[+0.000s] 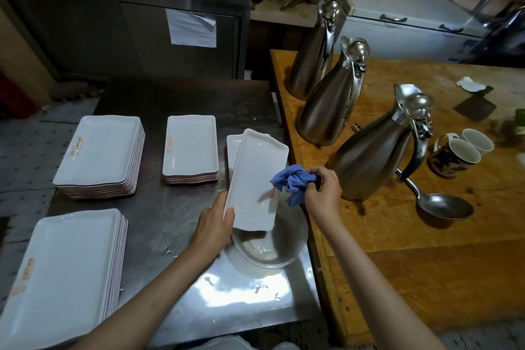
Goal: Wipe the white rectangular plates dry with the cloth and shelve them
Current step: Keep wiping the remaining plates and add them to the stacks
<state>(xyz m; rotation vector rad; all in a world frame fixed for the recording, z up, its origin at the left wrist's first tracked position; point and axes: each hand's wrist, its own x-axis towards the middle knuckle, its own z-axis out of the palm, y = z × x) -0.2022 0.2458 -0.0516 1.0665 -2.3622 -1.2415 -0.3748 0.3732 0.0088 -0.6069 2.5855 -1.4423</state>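
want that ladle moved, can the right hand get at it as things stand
Probably, but not freely: the right hand grips the blue cloth, so it must drop that first. The ladle lies bare on the wooden table, beside the nearest jug.

A white rectangular plate tilts above centre, long axis toward twelve o'clock. A bunched blue cloth touches its three o'clock edge.

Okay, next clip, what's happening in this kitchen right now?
A person is drying dishes at a steel counter. The left hand grips the lower edge of a white rectangular plate, tilted over a clear glass bowl. The right hand holds a bunched blue cloth against the plate's right edge. Stacks of similar white plates sit on the counter to the left, none of them being handled.
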